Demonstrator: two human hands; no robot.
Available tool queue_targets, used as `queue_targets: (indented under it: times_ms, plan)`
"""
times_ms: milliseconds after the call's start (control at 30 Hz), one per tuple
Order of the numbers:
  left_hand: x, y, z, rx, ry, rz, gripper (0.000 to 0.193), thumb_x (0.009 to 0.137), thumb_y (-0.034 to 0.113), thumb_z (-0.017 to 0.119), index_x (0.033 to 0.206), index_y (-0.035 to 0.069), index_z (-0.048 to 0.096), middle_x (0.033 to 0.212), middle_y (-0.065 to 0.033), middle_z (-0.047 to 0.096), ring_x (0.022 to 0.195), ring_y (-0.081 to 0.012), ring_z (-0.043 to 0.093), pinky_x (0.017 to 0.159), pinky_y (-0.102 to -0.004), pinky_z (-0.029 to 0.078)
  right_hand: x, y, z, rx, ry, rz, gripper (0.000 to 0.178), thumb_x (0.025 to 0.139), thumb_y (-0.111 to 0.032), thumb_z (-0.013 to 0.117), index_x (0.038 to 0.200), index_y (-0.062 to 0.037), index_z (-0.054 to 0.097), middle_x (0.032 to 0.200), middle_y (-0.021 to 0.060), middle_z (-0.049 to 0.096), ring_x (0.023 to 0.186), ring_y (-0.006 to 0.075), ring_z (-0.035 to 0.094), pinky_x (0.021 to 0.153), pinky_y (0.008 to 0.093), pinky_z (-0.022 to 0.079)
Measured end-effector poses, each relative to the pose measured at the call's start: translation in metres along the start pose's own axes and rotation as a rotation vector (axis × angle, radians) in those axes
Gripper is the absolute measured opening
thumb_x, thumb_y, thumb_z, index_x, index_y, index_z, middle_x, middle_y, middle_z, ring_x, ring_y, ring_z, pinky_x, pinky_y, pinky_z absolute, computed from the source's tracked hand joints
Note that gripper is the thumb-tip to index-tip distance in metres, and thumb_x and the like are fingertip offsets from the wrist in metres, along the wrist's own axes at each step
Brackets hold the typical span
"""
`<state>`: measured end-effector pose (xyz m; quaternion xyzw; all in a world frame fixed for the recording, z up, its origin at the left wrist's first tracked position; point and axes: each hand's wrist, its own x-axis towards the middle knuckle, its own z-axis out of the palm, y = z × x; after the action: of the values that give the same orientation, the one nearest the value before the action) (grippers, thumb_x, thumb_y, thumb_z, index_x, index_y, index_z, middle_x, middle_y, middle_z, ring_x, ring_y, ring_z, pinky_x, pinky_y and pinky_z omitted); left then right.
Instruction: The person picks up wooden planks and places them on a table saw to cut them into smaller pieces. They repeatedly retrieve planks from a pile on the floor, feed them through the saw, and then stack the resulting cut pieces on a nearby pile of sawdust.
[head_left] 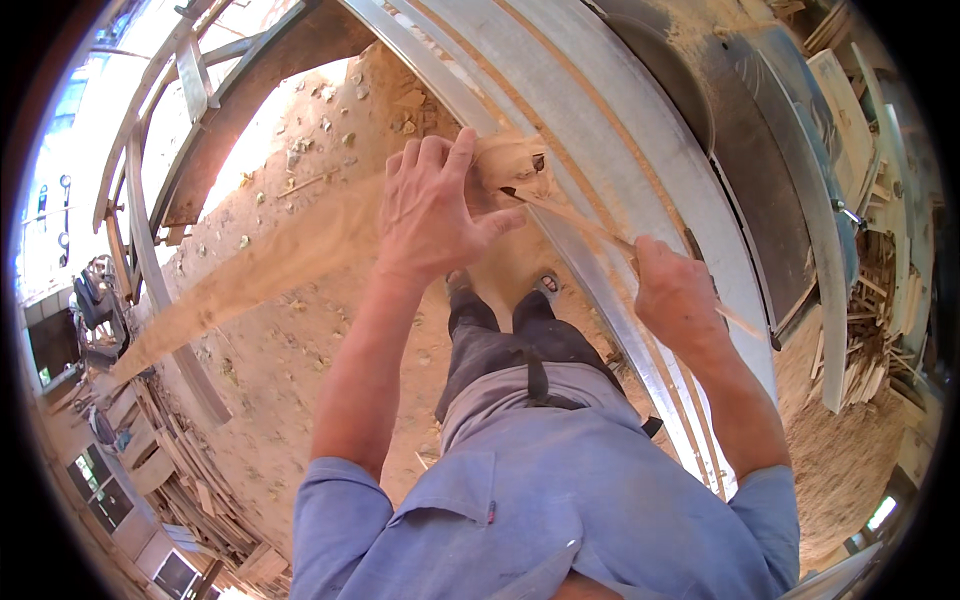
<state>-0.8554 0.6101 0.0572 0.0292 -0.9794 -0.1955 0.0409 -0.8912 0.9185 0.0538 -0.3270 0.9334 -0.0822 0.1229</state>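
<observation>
A long, rough wooden board (270, 260) slants from the lower left up to the metal table's edge. Its near end is uneven, with dark holes in the wood. My left hand (435, 205) grips across the board close to that end, fingers over the far side and thumb stretched to the right. My right hand (675, 290) is closed around a thin wooden strip (575, 218). One end of the strip lies against the board's holed end; the other sticks out past my right wrist. The fingertips of my right hand are hidden.
The grey metal machine table (600, 120) has long grooves full of sawdust. A dark curved panel (770, 190) stands to its right. Scrap wood (865, 365) lies at the right, and stacked planks (180, 480) at the lower left. A wooden frame (140, 170) rises at the upper left.
</observation>
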Motion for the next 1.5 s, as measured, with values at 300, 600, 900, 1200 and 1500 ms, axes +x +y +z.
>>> queue_targets:
  times_ms: [300,600,900,1200,1500]
  plan:
    - [0.007,0.001,0.0,0.023,-0.036,0.003,0.106,0.07,0.064,0.081,0.143,-0.004,0.048,0.118,-0.0157,0.056,0.115,-0.0342,0.051,0.104,-0.045,0.037,0.004,0.0,0.003,0.01,-0.016,-0.035,0.015,0.084,0.0,0.059,0.094,-0.0056,0.049,0.077,0.0146,0.062,0.067,0.0347,0.07,0.057,0.0448,0.055]
    - [0.016,0.005,0.008,0.017,-0.052,-0.076,0.094,0.076,0.062,0.075,0.139,-0.004,0.052,0.11,-0.0133,0.055,0.109,-0.0319,0.049,0.103,-0.0435,0.034,0.003,0.004,-0.006,0.081,-0.037,-0.037,0.015,0.085,-0.003,0.061,0.098,-0.0049,0.053,0.077,0.0127,0.061,0.067,0.0328,0.069,0.056,0.0429,0.053]
    - [0.014,0.0,0.008,-0.017,-0.017,-0.004,0.075,0.085,0.051,0.072,0.134,-0.004,0.057,0.107,-0.0111,0.056,0.106,-0.0296,0.05,0.098,-0.042,0.035,0.003,0.005,-0.013,0.296,0.064,-0.036,0.03,0.094,-0.02,0.068,0.117,-0.003,0.06,0.079,0.0124,0.062,0.068,0.0314,0.065,0.055,0.0431,0.048]
    - [0.012,-0.004,0.011,-0.034,0.028,0.01,0.056,0.091,0.031,0.064,0.133,-0.005,0.057,0.107,-0.0128,0.057,0.106,-0.0317,0.054,0.098,-0.0434,0.037,0.005,0.005,-0.014,0.283,0.068,-0.033,0.032,0.093,-0.019,0.069,0.119,-0.0021,0.064,0.077,0.0116,0.062,0.066,0.0293,0.066,0.054,0.0417,0.05]
    - [0.01,-0.005,0.017,-0.038,0.084,-0.012,0.051,0.093,0.027,0.063,0.133,-0.003,0.058,0.106,-0.0126,0.059,0.104,-0.0315,0.055,0.097,-0.0432,0.038,-0.031,0.029,-0.026,0.662,0.127,0.173,0.019,0.098,-0.021,0.064,0.099,-0.0024,0.069,0.079,0.0125,0.065,0.063,0.0289,0.06,0.059,0.0378,0.047]
